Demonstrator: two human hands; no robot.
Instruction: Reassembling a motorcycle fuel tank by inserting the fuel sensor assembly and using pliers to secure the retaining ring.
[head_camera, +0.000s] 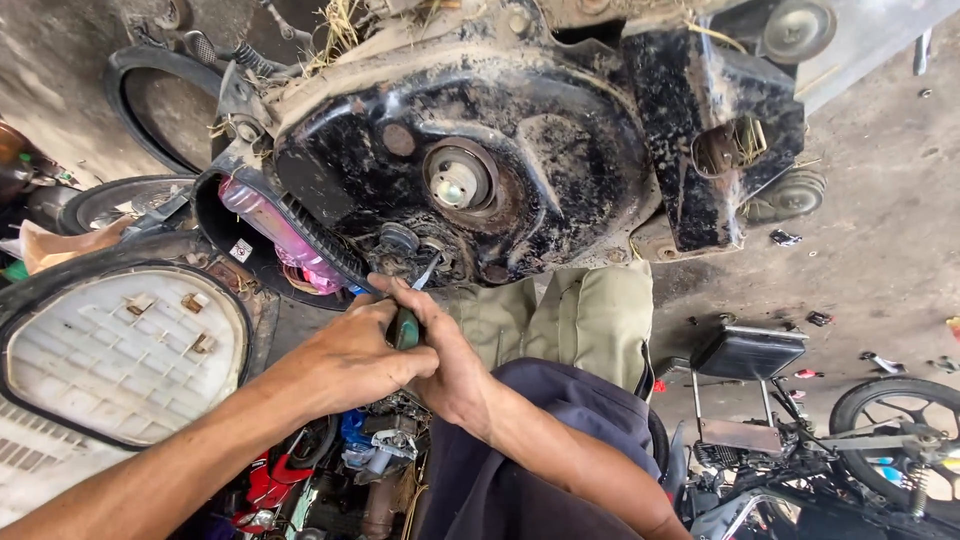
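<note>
Both forearms come in low and meet at the tool: left hand (350, 355) wraps tight around the green-handled screwdriver (408, 322), and right hand (450, 365) closes over the same handle from the other side, probably for extra push. Its tip angles up just past the knuckles into a grimy fitting (405, 245) on the underside of the black scooter casing (480, 130), so it's likely tipped over to expose that. A pink bottle (275, 230) sits tucked up-left of the hands, and a white seat base (115, 350) lies further left.
</note>
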